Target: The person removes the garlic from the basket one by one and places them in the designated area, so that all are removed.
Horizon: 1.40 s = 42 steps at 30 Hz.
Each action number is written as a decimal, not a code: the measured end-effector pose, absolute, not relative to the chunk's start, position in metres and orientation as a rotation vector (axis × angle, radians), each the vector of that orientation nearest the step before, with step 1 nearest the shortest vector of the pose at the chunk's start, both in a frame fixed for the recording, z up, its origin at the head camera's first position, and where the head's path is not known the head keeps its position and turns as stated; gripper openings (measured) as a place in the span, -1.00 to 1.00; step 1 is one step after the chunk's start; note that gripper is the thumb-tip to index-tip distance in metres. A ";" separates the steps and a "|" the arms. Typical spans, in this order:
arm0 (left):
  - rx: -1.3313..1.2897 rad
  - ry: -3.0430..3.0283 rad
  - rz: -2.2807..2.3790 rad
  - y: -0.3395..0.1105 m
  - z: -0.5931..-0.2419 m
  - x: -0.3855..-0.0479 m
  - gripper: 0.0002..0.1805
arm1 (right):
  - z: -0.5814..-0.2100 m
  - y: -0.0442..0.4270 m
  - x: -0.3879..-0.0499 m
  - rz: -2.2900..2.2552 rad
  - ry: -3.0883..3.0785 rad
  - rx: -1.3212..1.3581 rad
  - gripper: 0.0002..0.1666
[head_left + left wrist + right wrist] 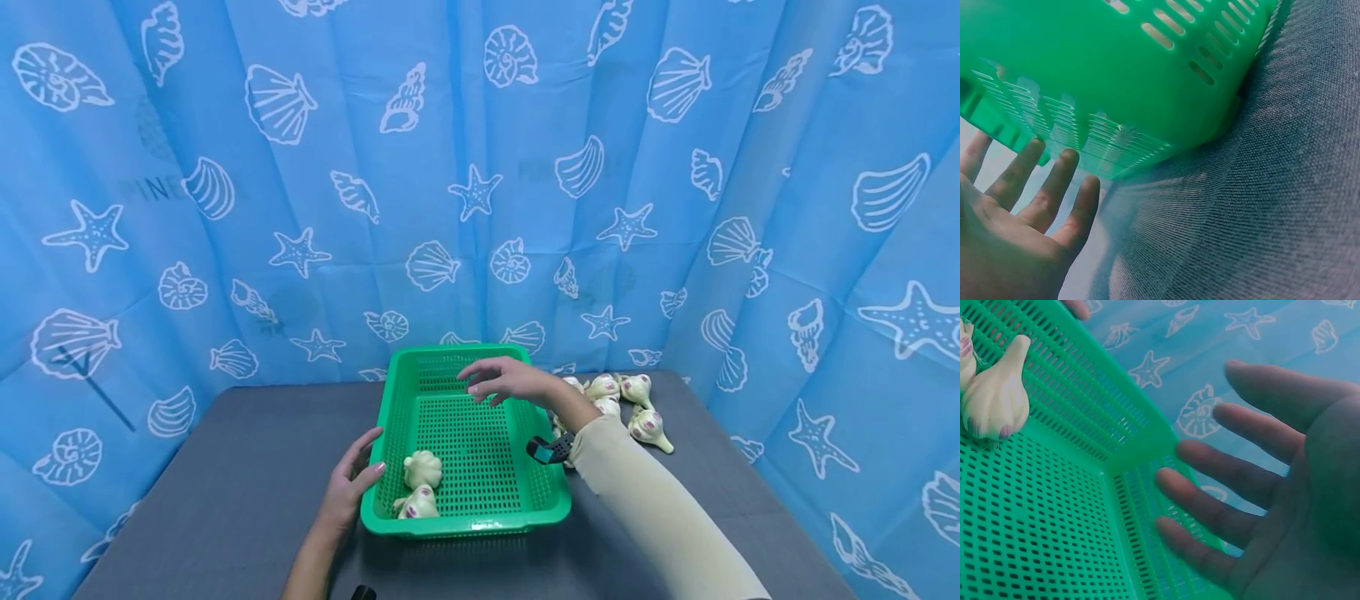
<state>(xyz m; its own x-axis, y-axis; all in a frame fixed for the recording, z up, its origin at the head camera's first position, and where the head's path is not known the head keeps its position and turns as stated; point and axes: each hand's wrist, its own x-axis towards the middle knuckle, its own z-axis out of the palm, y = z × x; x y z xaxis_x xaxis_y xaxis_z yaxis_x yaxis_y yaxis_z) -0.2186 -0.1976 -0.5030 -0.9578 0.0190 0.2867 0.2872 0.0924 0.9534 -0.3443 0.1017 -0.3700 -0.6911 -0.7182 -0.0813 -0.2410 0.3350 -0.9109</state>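
Observation:
A green perforated plastic basket (468,454) sits on the table. Two garlic bulbs (422,470) lie in its near left corner; the right wrist view shows one bulb (1000,394) with its pale stem pointing up. At the basket's left side is my left hand (348,483), fingers extended and thumb near the rim; in the left wrist view the fingertips (1067,159) are at the slotted wall, though contact is hard to tell. My right hand (513,379) hovers over the far right part of the basket, its fingers spread and loosely bent, holding nothing.
More garlic bulbs (606,386) are piled on the table right of the basket, partly hidden by my right forearm. A grey cloth (270,467) covers the table. A blue shell-patterned curtain (465,200) hangs behind and at the sides. A small black object (363,592) shows at the bottom edge.

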 end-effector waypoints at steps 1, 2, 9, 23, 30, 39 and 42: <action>-0.305 -2.163 -1.968 -0.197 -0.503 -0.219 -0.42 | -0.372 0.100 -0.345 -1.322 2.106 -0.824 -0.50; -0.305 -2.162 -1.970 -0.197 -0.502 -0.219 -0.42 | -0.374 0.098 -0.346 -1.312 2.086 -0.812 -0.49; -0.297 -2.156 -1.976 -0.197 -0.502 -0.218 -0.41 | -0.388 0.083 -0.347 -1.233 1.986 -0.798 -0.48; -0.302 -2.145 -1.992 -0.198 -0.503 -0.219 -0.41 | -0.408 0.049 -0.338 -1.109 1.929 -0.693 -0.47; -0.316 -2.128 -2.014 -0.198 -0.503 -0.219 -0.42 | -0.417 0.034 -0.336 -1.051 1.961 -0.636 -0.42; -0.348 -2.106 -2.038 -0.197 -0.501 -0.218 -0.42 | -0.426 0.015 -0.329 -0.919 2.017 -0.601 -0.46; -0.359 -2.100 -2.039 -0.197 -0.500 -0.217 -0.42 | -0.428 0.012 -0.326 -0.883 2.025 -0.587 -0.46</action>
<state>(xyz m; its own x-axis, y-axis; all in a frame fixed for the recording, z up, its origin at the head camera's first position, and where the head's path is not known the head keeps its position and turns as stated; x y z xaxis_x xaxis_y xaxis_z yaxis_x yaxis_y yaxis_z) -0.2175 -0.1971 -0.5000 -0.9521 0.0394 0.3033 0.3043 0.0234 0.9523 -0.3260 0.0117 -0.4278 -0.5467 -0.6682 -0.5046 -0.0849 0.6437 -0.7605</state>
